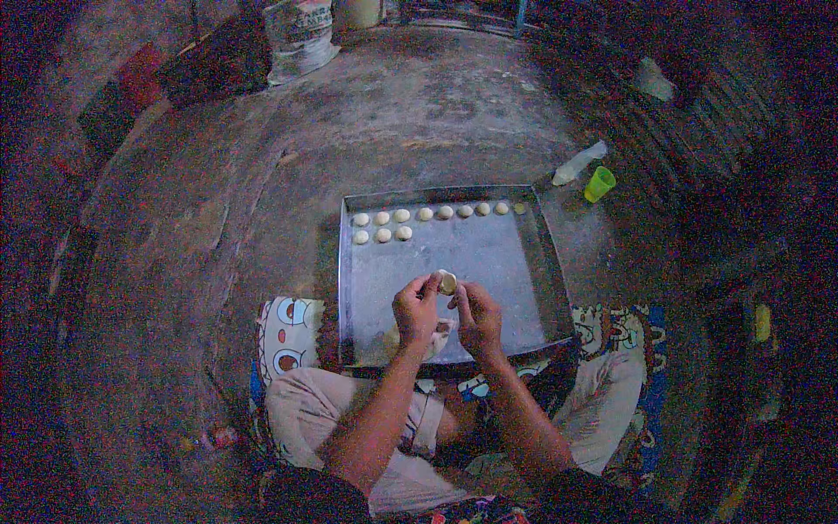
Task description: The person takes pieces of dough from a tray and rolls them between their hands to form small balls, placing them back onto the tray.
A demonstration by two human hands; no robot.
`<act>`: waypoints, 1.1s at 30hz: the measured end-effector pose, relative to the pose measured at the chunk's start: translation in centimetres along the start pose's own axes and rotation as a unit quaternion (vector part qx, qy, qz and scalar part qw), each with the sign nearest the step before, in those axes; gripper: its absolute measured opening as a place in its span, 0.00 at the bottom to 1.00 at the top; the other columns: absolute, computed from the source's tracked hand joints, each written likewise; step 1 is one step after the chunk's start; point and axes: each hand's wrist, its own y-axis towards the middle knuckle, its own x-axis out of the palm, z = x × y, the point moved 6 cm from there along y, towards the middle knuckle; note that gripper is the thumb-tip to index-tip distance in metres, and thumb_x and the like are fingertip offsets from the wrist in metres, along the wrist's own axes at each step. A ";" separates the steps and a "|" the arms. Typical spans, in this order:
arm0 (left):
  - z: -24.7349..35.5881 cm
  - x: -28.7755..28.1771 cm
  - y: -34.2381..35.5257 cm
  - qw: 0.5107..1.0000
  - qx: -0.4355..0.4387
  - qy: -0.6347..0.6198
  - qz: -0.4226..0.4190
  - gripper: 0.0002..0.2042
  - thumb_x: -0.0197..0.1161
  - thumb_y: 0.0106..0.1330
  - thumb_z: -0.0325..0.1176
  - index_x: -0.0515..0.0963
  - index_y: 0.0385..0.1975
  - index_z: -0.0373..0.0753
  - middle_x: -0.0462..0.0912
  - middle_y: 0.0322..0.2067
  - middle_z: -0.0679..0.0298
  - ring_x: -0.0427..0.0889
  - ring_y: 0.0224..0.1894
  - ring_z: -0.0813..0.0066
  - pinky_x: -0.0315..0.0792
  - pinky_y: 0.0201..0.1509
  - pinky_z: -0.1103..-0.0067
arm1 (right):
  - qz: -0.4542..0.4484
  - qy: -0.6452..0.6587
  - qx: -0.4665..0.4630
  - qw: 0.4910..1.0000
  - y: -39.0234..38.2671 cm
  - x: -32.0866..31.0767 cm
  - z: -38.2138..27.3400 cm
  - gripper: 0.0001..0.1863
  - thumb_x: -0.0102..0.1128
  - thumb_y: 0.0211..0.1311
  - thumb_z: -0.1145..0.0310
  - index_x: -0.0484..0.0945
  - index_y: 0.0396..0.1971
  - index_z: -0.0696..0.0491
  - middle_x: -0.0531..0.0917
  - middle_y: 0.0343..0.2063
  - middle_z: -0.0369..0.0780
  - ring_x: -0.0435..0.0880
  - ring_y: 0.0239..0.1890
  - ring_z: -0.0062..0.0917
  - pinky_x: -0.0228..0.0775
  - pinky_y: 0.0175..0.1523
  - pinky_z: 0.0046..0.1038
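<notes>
Over the middle of a shallow square metal tray (454,256), both my hands meet around a small round piece of dough (448,283) with a pale edge and a tan face. My left hand (415,306) pinches its left side between thumb and fingers. The closed fingers of my right hand (480,320) are at its lower right side. Small pale dough balls (425,214) sit in a row along the tray's far edge, and 3 more stand in a second row at the left. Partly hidden between my wrists is a pale lump with something dark (443,334).
A yellow-green cup (600,184) and a white plastic bag (580,163) lie on the floor beyond the tray's right corner. A printed sack (302,39) stands at the back. My crossed legs and a cartoon-patterned mat (291,336) border the tray's near side.
</notes>
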 end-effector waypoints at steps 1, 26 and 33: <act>0.7 -0.3 -0.2 1.000 0.004 -0.026 0.006 0.17 0.62 0.66 0.43 0.82 0.37 0.32 0.85 0.31 0.59 0.81 0.30 0.75 0.74 0.35 0.76 | -0.001 0.040 0.020 0.999 -0.2 0.3 0.4 0.11 0.54 0.69 0.67 0.79 0.34 0.59 0.82 0.29 0.35 0.78 0.32 0.19 0.69 0.39 0.22; 3.1 2.6 -2.3 0.965 0.030 0.171 -0.197 0.14 0.53 0.70 0.40 0.77 0.30 0.36 0.80 0.27 0.51 0.81 0.32 0.49 0.72 0.36 0.63 | 0.012 0.220 0.132 0.966 0.6 -1.5 3.4 0.10 0.59 0.66 0.65 0.81 0.32 0.57 0.81 0.29 0.32 0.75 0.33 0.17 0.65 0.40 0.21; -0.3 1.4 0.4 0.995 -0.020 0.086 -0.054 0.17 0.55 0.69 0.44 0.78 0.28 0.35 0.80 0.22 0.52 0.80 0.26 0.51 0.71 0.30 0.65 | 0.037 -0.085 -0.018 0.996 2.2 -0.2 -1.1 0.09 0.60 0.65 0.66 0.81 0.30 0.56 0.79 0.24 0.33 0.74 0.28 0.18 0.64 0.34 0.23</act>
